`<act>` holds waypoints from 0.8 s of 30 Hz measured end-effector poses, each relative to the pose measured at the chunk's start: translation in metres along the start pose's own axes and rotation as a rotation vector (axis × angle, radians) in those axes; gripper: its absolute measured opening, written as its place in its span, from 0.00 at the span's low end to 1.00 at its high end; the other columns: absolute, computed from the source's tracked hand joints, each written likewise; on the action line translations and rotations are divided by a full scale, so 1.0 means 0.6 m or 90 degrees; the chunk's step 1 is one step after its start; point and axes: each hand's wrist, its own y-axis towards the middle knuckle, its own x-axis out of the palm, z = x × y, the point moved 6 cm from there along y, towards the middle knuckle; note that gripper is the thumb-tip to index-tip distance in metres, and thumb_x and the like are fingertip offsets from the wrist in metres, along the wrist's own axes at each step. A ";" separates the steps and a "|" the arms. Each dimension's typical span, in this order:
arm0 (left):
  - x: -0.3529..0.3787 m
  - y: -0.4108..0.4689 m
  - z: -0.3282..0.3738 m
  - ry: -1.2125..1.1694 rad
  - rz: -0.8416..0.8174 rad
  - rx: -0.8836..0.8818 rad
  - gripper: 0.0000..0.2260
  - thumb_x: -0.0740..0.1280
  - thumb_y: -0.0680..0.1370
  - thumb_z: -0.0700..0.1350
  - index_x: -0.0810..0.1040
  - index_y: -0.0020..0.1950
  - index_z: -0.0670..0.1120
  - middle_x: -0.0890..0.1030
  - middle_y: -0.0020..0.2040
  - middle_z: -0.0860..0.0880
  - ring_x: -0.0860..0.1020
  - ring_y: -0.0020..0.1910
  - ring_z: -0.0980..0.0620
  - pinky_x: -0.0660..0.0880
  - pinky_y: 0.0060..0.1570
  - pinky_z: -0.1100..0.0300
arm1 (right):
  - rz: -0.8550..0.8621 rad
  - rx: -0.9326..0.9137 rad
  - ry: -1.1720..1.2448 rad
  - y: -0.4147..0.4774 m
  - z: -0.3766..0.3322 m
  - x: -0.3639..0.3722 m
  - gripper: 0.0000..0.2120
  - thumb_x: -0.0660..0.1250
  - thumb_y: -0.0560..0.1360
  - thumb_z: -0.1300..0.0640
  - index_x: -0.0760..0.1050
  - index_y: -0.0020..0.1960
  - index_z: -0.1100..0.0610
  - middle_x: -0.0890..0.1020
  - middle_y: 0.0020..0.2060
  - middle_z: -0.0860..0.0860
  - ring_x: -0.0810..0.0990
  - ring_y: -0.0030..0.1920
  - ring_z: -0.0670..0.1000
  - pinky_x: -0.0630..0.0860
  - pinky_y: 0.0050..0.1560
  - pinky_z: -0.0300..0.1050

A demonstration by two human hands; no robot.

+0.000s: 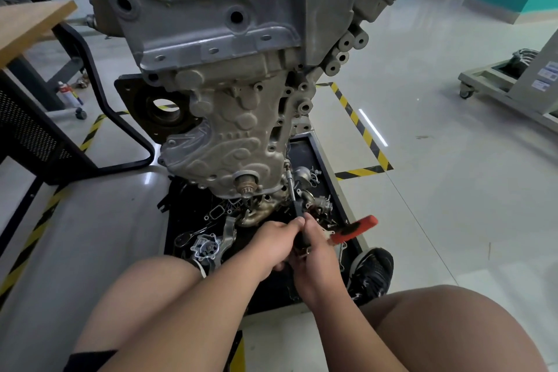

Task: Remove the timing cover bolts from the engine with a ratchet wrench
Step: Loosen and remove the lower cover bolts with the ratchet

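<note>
A grey engine (229, 39) hangs on a stand, its ribbed timing cover (229, 136) facing me. A ratchet wrench with a red-and-black handle (353, 231) points right. Its thin steel extension (290, 183) runs up to a bolt at the cover's lower right edge. My left hand (273, 243) grips the ratchet head from the left, thumb up by the extension's base. Close beside it, my right hand (318, 246) holds the wrench near the head. The socket's tip is too small to make out.
A black tray (332, 190) under the engine holds several loose parts: a water pump (206, 248), gaskets, bolts. My black shoe (373, 273) stands at its right edge. A wooden bench (27, 27) with a black frame is at left, and yellow-black floor tape (359, 127) at right.
</note>
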 end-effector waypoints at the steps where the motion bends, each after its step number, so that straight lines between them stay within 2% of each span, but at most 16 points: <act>1: 0.001 0.000 -0.001 0.000 -0.006 0.000 0.17 0.63 0.78 0.59 0.78 0.38 0.48 0.70 0.23 0.53 0.66 0.24 0.51 0.61 0.26 0.63 | 0.006 0.020 0.040 0.000 0.000 -0.002 0.13 0.60 0.81 0.52 0.83 0.47 0.52 0.85 0.34 0.50 0.81 0.34 0.52 0.76 0.32 0.46; 3: 0.005 -0.001 -0.004 -0.001 -0.031 -0.004 0.17 0.64 0.78 0.60 0.79 0.40 0.48 0.69 0.20 0.54 0.65 0.23 0.52 0.60 0.24 0.64 | 0.020 0.051 0.088 -0.002 -0.001 -0.005 0.21 0.60 0.81 0.48 0.84 0.36 0.53 0.83 0.29 0.50 0.79 0.29 0.51 0.74 0.29 0.45; 4: 0.010 -0.002 -0.006 -0.002 -0.048 -0.007 0.17 0.63 0.78 0.59 0.79 0.41 0.47 0.68 0.20 0.55 0.64 0.22 0.53 0.59 0.24 0.64 | 0.026 0.060 0.083 -0.005 -0.002 -0.006 0.22 0.60 0.80 0.47 0.83 0.34 0.53 0.82 0.28 0.51 0.78 0.29 0.51 0.73 0.29 0.45; 6: 0.016 -0.005 -0.009 -0.005 -0.066 -0.009 0.17 0.62 0.79 0.59 0.78 0.43 0.47 0.67 0.21 0.54 0.63 0.22 0.53 0.59 0.24 0.64 | 0.030 0.073 0.050 -0.008 -0.002 -0.006 0.22 0.60 0.81 0.45 0.82 0.36 0.55 0.81 0.27 0.52 0.77 0.28 0.52 0.73 0.29 0.45; 8: 0.017 -0.005 -0.009 -0.001 -0.049 -0.001 0.17 0.62 0.79 0.59 0.78 0.42 0.48 0.67 0.22 0.53 0.63 0.23 0.52 0.59 0.25 0.63 | 0.045 0.065 -0.001 -0.009 -0.005 -0.009 0.18 0.61 0.81 0.46 0.80 0.43 0.58 0.82 0.32 0.55 0.79 0.33 0.55 0.76 0.34 0.49; 10: 0.014 -0.006 -0.009 0.005 -0.018 0.001 0.18 0.62 0.79 0.60 0.78 0.40 0.47 0.68 0.23 0.52 0.65 0.23 0.52 0.60 0.24 0.64 | 0.051 0.022 -0.138 -0.010 -0.013 -0.014 0.18 0.59 0.82 0.47 0.78 0.47 0.60 0.81 0.36 0.57 0.80 0.37 0.56 0.78 0.38 0.48; 12: 0.011 -0.005 -0.011 -0.005 0.005 -0.012 0.19 0.62 0.79 0.60 0.77 0.38 0.46 0.70 0.26 0.51 0.66 0.24 0.52 0.62 0.24 0.64 | 0.042 -0.053 -0.342 -0.014 -0.023 -0.015 0.16 0.58 0.82 0.47 0.77 0.47 0.58 0.81 0.34 0.54 0.80 0.33 0.48 0.75 0.33 0.39; 15: 0.011 -0.006 -0.011 -0.028 0.007 -0.028 0.19 0.64 0.78 0.60 0.77 0.36 0.47 0.73 0.24 0.52 0.68 0.24 0.52 0.64 0.26 0.64 | 0.033 -0.125 -0.534 -0.032 -0.035 -0.017 0.13 0.58 0.81 0.47 0.75 0.49 0.54 0.82 0.34 0.48 0.78 0.31 0.42 0.70 0.31 0.36; 19: 0.014 -0.007 -0.010 -0.057 -0.026 -0.038 0.17 0.65 0.78 0.59 0.76 0.38 0.47 0.71 0.26 0.51 0.65 0.24 0.53 0.61 0.24 0.65 | 0.057 -0.168 -0.770 -0.055 -0.045 -0.028 0.08 0.59 0.81 0.48 0.69 0.54 0.52 0.80 0.38 0.47 0.79 0.38 0.47 0.67 0.32 0.39; 24: 0.015 -0.011 -0.007 -0.051 -0.039 -0.042 0.17 0.63 0.79 0.58 0.75 0.38 0.48 0.70 0.22 0.53 0.65 0.20 0.55 0.60 0.23 0.67 | 0.068 -0.193 -0.928 -0.063 -0.044 -0.014 0.09 0.57 0.81 0.48 0.68 0.57 0.52 0.78 0.43 0.49 0.75 0.39 0.48 0.67 0.35 0.44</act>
